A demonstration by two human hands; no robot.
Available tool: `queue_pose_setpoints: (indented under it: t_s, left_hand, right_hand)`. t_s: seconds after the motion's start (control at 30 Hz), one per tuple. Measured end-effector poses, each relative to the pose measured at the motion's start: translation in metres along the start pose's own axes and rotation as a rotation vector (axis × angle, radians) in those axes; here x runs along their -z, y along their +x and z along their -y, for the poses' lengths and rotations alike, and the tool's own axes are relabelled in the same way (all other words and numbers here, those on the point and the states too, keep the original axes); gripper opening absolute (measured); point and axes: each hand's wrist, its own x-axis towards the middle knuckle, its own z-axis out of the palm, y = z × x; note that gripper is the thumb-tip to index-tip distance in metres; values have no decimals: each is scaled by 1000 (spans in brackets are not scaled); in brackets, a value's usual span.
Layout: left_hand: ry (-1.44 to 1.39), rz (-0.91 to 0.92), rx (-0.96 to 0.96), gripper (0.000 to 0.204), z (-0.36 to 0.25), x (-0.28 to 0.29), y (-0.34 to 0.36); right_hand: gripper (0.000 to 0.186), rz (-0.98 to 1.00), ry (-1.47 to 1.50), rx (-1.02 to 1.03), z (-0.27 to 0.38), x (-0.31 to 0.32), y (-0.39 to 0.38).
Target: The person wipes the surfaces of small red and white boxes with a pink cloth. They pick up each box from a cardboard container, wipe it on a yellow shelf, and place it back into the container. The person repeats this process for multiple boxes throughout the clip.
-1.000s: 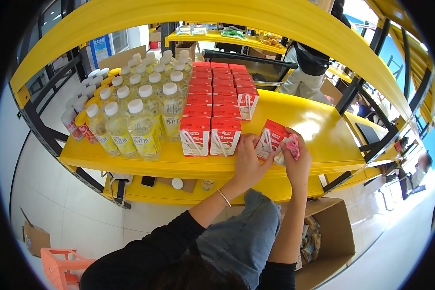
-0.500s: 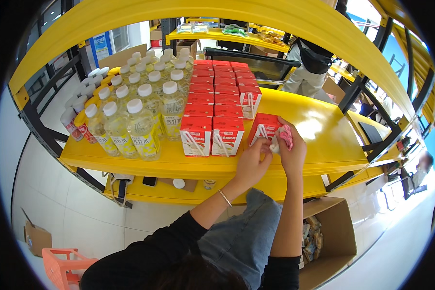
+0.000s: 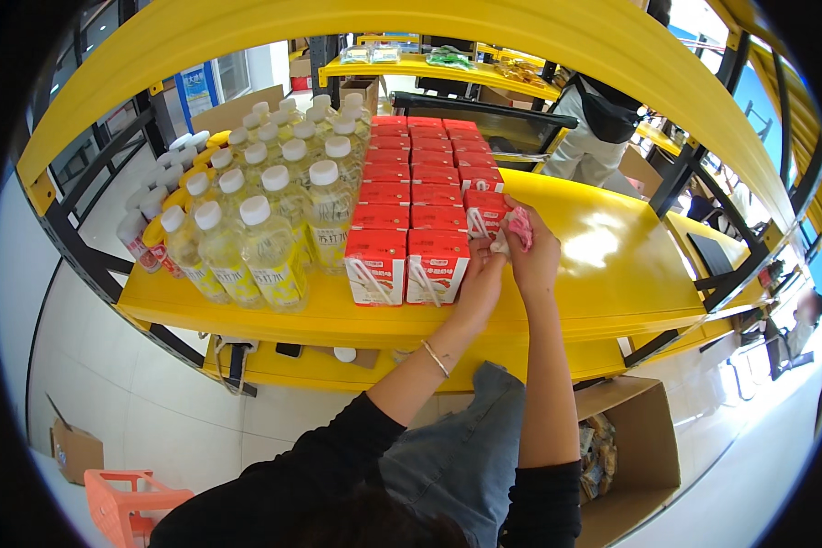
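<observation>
My left hand [image 3: 480,274] has its fingers closed on the lower part of a red-and-white carton [image 3: 483,210] with a straw on its front, at the right end of the carton rows. My right hand [image 3: 534,251] grips a crumpled pink-and-white cloth [image 3: 521,228] against that carton's right side. Several rows of similar cartons [image 3: 437,265] stand on the yellow shelf [image 3: 612,274], directly left of both hands. Farther left stand several clear bottles [image 3: 269,260] with white caps and yellow labels, and several cans [image 3: 142,237] with white or yellow lids.
A yellow beam [image 3: 247,46] arches above. Another person [image 3: 580,146] stands behind the shelving; a seated one [image 3: 799,324] is at the right. A cardboard box of packets [image 3: 639,438] is below right, a pink stool [image 3: 123,502] lower left. A rear shelf [image 3: 411,68] holds packages.
The carton in my hands has moved left and back, up against the carton rows. Both hands followed it, with the cloth still in my right hand.
</observation>
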Motion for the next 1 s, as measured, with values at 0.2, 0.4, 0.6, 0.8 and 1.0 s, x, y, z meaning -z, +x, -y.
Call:
queue_pose_setpoints:
  t_s: [0.2,0.4,0.6,0.8,1.0]
  left_hand:
    - [-81,-33,-35,41,2,-8,4]
    - [-78,-36,-77,38,10,-7,12]
    - [-72,-36,-100,35,20,-5,19]
    - [-75,-45,-88,38,11,-5,14]
    - [-53,-43,-15,45,3,-7,14]
  right_hand:
    - [33,-18,-44,44,-3,-7,7]
    - [34,-29,-56,51,-5,-10,10]
    - [34,-27,11,102,-14,-14,13]
    - [35,-8,68,91,-12,-15,13]
    - [33,26,82,13,-13,-13,13]
